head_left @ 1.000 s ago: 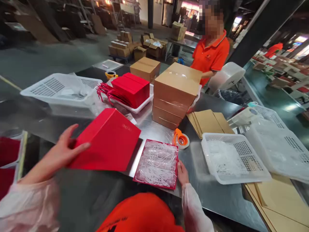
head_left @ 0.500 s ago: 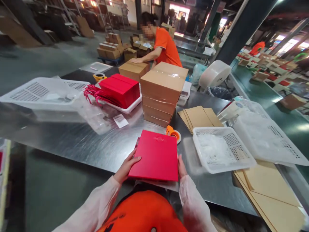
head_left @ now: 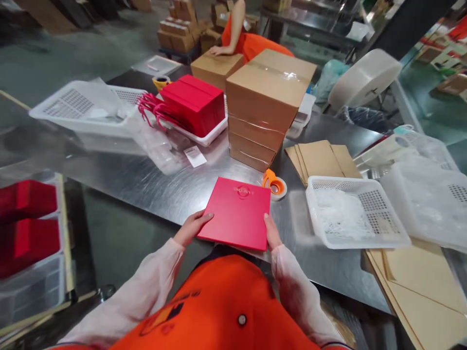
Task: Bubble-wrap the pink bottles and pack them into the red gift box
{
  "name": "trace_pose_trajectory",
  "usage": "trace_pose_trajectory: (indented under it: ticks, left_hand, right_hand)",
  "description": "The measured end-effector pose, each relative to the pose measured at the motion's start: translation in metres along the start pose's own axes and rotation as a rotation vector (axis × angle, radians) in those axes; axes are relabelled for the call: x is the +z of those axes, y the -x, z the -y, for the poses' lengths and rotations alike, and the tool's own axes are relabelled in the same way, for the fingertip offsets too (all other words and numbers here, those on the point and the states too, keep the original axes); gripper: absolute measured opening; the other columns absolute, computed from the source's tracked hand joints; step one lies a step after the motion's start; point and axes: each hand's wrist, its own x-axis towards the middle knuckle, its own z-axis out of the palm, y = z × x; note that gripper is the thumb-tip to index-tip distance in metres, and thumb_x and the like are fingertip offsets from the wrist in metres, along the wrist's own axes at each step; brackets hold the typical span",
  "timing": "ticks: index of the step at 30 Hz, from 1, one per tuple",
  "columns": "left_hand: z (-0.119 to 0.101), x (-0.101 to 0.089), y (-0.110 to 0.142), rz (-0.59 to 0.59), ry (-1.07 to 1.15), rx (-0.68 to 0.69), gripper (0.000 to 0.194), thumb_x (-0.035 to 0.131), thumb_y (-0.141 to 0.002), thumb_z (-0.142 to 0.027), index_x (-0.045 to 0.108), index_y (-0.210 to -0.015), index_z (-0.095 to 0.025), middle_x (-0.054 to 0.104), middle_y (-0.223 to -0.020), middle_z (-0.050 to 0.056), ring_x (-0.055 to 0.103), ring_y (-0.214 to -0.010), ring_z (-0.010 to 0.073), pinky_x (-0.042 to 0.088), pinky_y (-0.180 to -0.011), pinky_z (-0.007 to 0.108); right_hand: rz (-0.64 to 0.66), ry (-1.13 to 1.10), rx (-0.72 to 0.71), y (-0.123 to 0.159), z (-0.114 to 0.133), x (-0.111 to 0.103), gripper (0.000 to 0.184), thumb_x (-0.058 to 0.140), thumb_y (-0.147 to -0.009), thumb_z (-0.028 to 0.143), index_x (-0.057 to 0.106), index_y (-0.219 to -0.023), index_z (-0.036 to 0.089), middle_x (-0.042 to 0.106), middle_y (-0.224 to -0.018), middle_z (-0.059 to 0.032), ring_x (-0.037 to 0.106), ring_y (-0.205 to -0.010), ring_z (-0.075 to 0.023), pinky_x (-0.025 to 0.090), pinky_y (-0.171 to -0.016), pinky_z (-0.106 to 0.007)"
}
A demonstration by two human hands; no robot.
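Observation:
A flat red gift box (head_left: 235, 218) with faint lettering and a round emblem lies at the near edge of the steel table. My left hand (head_left: 192, 227) grips its left side, thumb on top and fingers underneath. On the right edge, my right hand (head_left: 271, 232) is closed against the box, its fingers partly hidden. Just beyond the box's far right corner is an orange tape dispenser (head_left: 272, 183). Behind that stands a tall stack of brown cartons (head_left: 255, 112). A small white paper slip (head_left: 195, 156) lies to the left of the cartons.
Red gift bags (head_left: 197, 104) fill a white tray; a white basket (head_left: 91, 124) stands left. At right are a basket of white shredded filler (head_left: 317, 214) and flat cardboard (head_left: 321, 158). A person's arm (head_left: 236, 29) rests on a far carton. Red boxes (head_left: 29, 243) sit lower left.
The view has tilted down and shifted left, bringing the red boxes at lower left into sight. Both hands still hold the gift box, which lies in nearly the same place.

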Motion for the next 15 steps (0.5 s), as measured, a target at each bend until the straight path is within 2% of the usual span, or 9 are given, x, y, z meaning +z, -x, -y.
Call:
trace_pose_trajectory:
  ticks: [4, 9, 12, 15]
  left_hand:
    - [-0.004, 0.0, 0.003, -0.022, -0.027, 0.01, 0.083, 0.09, -0.047, -0.065, 0.073, -0.105, -0.008, 0.078, -0.095, 0.015, 0.074, -0.085, 0.0275, 0.057, -0.077, 0.034]
    - [-0.004, -0.003, 0.005, -0.036, -0.075, -0.032, 0.08, 0.089, -0.047, -0.066, 0.074, -0.1, -0.008, 0.079, -0.09, 0.015, 0.074, -0.08, 0.0287, 0.058, -0.073, 0.037]
    - [0.006, -0.007, 0.003, -0.007, -0.082, -0.062, 0.074, 0.089, -0.05, -0.064, 0.075, -0.097, -0.009, 0.078, -0.089, 0.015, 0.074, -0.083, 0.0314, 0.058, -0.076, 0.04]
    - [0.02, -0.009, -0.003, -0.016, -0.129, -0.049, 0.076, 0.084, -0.057, -0.065, 0.073, -0.107, -0.009, 0.078, -0.102, 0.018, 0.072, -0.096, 0.0375, 0.056, -0.086, 0.046]
  right_hand:
    - [-0.028, 0.156, 0.051, 0.004, 0.004, -0.004, 0.071, 0.063, -0.078, 0.071, 0.063, -0.128, 0.022, 0.07, -0.127, -0.0087, 0.067, -0.114, -0.0257, 0.053, -0.101, -0.04]
    - [-0.097, 0.42, 0.081, 0.005, 0.006, -0.01, 0.061, 0.067, -0.072, 0.073, 0.074, -0.101, 0.02, 0.077, -0.105, -0.0105, 0.07, -0.101, -0.0306, 0.053, -0.092, -0.041]
    - [-0.154, 0.526, 0.041, 0.007, -0.001, -0.014, 0.062, 0.065, -0.071, 0.074, 0.075, -0.096, 0.019, 0.078, -0.097, -0.0109, 0.069, -0.099, -0.0329, 0.051, -0.092, -0.043]
    - [-0.145, 0.545, 0.042, 0.006, -0.012, -0.019, 0.064, 0.063, -0.072, 0.075, 0.075, -0.1, 0.019, 0.077, -0.098, -0.0107, 0.069, -0.099, -0.0332, 0.051, -0.094, -0.045]
